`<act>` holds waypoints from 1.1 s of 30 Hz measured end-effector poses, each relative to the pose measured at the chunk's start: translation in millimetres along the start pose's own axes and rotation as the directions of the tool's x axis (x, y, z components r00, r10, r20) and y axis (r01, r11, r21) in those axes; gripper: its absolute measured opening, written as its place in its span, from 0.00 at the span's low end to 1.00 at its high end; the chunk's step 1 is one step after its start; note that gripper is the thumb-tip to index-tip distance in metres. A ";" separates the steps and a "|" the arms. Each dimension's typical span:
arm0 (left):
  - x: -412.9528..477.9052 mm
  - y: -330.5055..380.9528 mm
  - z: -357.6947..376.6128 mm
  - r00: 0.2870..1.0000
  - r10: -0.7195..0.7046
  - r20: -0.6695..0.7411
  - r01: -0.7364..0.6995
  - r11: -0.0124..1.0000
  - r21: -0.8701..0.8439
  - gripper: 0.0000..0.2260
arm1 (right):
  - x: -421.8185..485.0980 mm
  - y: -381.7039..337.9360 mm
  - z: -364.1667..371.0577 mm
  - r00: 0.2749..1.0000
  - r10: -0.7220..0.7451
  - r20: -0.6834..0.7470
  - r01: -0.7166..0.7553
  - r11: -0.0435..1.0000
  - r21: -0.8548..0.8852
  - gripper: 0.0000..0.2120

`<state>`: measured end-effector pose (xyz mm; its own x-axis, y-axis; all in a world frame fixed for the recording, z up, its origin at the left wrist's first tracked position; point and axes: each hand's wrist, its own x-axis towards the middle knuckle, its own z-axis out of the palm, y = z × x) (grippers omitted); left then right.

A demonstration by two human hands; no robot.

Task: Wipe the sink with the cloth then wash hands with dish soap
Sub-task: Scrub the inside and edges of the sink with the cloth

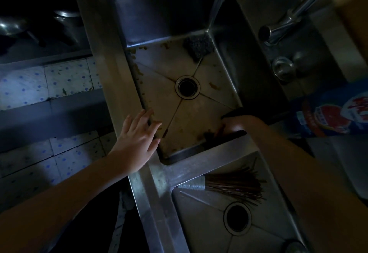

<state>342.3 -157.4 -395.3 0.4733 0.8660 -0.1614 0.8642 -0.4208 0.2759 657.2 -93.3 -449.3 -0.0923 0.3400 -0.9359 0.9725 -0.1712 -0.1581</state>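
Two basins, two hands, one cloth. The nearer basin holds one brush. Beyond it, on the sink being wiped, the left hand lies flat and open on the left rim. The right hand grips the dark cloth in the near right corner. One scouring pad sits in the far corner, under running water. A blue pack stands right of the sink.

Right hand grips cloth inside sink; left hand rests on rim.

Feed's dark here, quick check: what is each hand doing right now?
Left hand: open, fingers flat on the sink edge.
Right hand: gripping the dark cloth in the sink.
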 end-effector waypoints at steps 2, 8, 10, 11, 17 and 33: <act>0.1 -0.4 -0.6 1.000 0.004 0.003 -0.004 1.000 0.003 0.20 | -1.8 19.0 -7.5 0.996 0.071 -0.051 -0.067 0.995 0.077 0.06; 1.5 -1.6 -2.8 1.000 0.007 0.012 -0.007 1.000 0.002 0.20 | -3.3 53.6 -18.6 0.981 0.150 -0.127 -0.133 0.982 0.132 0.11; 1.8 -2.5 -2.8 1.000 0.009 0.015 -0.009 1.000 0.005 0.20 | -4.9 49.8 -17.4 0.982 0.146 -0.117 -0.132 0.984 0.121 0.11; 2.0 -3.0 -2.6 1.000 0.010 0.016 -0.010 1.000 0.005 0.20 | -4.2 47.6 -17.1 0.985 0.140 -0.105 -0.127 0.985 0.117 0.11; 4.7 -7.6 -1.4 0.999 0.008 0.034 -0.009 1.000 0.005 0.20 | -9.6 8.5 -10.5 0.995 0.095 -0.010 -0.095 0.995 0.014 0.14; 18.6 -61.6 -22.8 0.992 0.112 0.065 -0.109 0.993 -0.038 0.21 | -20.0 -117.6 46.2 0.999 0.005 0.045 -0.011 0.993 0.118 0.19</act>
<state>293.9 -109.3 -393.7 0.5770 0.7941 -0.1909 0.8001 -0.5026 0.3275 534.8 -122.7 -426.5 -0.0967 0.2971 -0.9499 0.9413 -0.2828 -0.1843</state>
